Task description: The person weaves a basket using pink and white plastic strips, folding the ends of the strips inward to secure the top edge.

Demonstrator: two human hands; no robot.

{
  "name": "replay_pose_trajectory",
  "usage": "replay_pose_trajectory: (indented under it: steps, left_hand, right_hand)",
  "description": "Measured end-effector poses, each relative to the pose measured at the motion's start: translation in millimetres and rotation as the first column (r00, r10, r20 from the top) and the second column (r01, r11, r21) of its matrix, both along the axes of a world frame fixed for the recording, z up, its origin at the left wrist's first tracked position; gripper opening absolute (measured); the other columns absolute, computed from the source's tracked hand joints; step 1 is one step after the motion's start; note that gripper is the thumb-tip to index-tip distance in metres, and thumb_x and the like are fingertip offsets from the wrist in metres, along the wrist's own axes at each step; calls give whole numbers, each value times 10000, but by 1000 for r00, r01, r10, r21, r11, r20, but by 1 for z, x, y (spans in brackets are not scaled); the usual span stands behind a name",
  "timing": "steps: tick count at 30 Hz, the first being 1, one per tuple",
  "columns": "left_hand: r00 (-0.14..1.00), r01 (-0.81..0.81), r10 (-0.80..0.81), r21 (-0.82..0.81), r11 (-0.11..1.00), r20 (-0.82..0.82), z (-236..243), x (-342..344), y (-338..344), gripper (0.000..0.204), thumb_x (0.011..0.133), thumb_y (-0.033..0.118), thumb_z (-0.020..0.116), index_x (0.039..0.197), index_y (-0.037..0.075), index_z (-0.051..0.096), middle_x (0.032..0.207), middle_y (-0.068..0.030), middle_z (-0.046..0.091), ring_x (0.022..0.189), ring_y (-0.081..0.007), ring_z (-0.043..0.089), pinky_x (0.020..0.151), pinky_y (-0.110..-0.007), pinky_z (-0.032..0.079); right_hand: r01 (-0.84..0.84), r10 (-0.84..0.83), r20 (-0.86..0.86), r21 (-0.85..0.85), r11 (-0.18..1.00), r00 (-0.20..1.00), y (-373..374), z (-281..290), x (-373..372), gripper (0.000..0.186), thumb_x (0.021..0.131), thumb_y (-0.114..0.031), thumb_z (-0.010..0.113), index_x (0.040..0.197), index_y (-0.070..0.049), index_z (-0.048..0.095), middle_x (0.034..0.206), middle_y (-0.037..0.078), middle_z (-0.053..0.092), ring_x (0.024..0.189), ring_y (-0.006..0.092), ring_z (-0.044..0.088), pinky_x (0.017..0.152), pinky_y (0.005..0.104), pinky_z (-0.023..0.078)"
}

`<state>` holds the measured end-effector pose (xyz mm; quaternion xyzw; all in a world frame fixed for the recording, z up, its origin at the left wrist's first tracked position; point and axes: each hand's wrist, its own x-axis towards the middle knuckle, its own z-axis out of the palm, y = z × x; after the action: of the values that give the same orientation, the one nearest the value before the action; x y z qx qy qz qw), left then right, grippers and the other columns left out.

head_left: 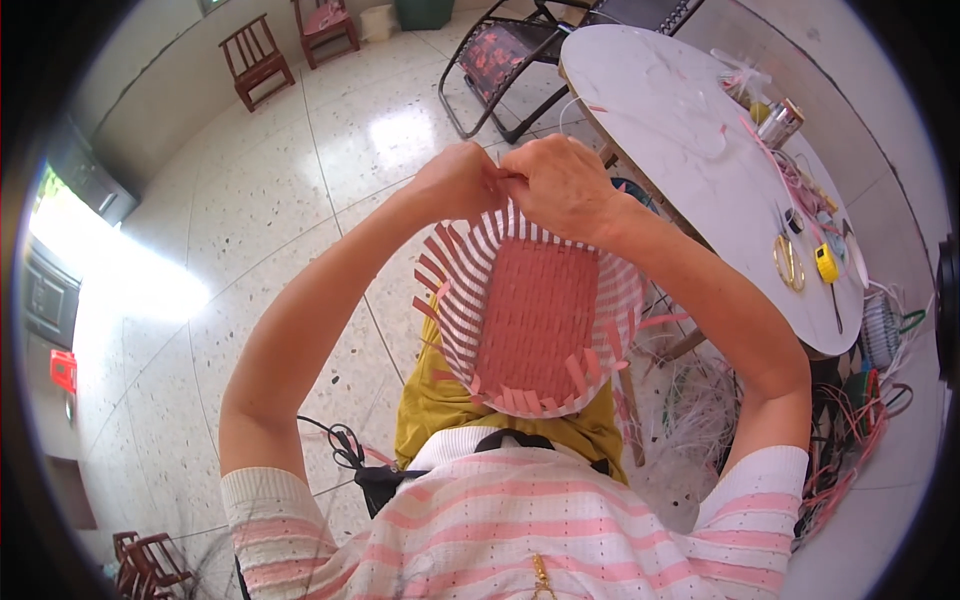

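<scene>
A woven basket point(540, 310) rests on my lap, its base pinkish red and its sides striped white and red. Loose strip ends point(432, 262) stick out along its left rim, and more stand up at the near edge. At the far rim, my left hand point(462, 182) and my right hand point(562, 188) meet with fingertips pinched together. Both seem to grip a strip end there, though the fingers hide most of it. The backs of my hands cover part of the far rim.
To the right stands a white oval table point(680, 130) with scissors point(788, 262), a yellow tape measure point(826, 262) and a can point(780, 124). Beyond is a folding recliner point(500, 60). Tangled clear strips point(690, 410) lie below the table. Wooden chairs point(256, 62) stand far left.
</scene>
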<state>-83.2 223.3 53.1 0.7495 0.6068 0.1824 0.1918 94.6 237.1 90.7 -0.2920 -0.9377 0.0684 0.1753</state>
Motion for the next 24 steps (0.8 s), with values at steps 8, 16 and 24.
replay_pose_trajectory:
  steps: [8,16,24]
  left_hand:
    - [979,-159,174,140,977,-103,5,25,-8,309,741,268,749,752,-34,687,736,-244,658,735,-393,669,651,-439,522]
    - [984,-113,137,189,975,-115,-4,24,-14,231,737,222,725,764,-4,685,818,-205,686,831,-393,670,697,-458,534]
    - [990,-88,108,208,974,-89,-7,25,-19,181,736,187,721,760,10,691,818,-221,673,831,-403,666,690,-456,525]
  right_hand:
    - [-119,147,-151,181,976,978,7,-17,7,150,813,-95,583,729,-54,700,760,164,685,750,342,656,748,427,443]
    - [-188,241,-135,317,929,961,-2,-20,8,132,757,-74,594,665,-72,689,696,138,665,763,302,652,796,421,439]
    - [-239,319,-176,364,900,931,-6,-23,11,113,730,-74,619,631,-81,673,658,111,650,737,278,649,829,401,430]
